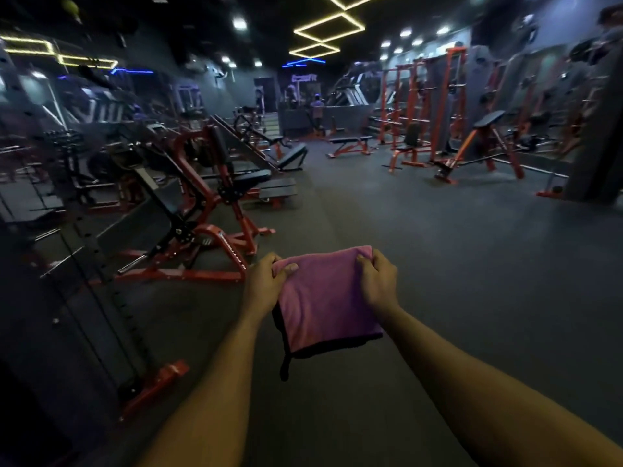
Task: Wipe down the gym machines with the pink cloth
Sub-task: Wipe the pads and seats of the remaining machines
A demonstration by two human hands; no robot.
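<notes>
I see the pink cloth (323, 298) stretched folded between my hands above the dark floor (472, 264), right of the red machine (215, 210). My left hand (266, 281) pinches its left top corner, my right hand (379, 281) the right.

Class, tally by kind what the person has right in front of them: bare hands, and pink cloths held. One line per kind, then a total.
Hands: 2, the left hand and the right hand, each gripping a top corner
Pink cloth: 1
Total: 3
</notes>
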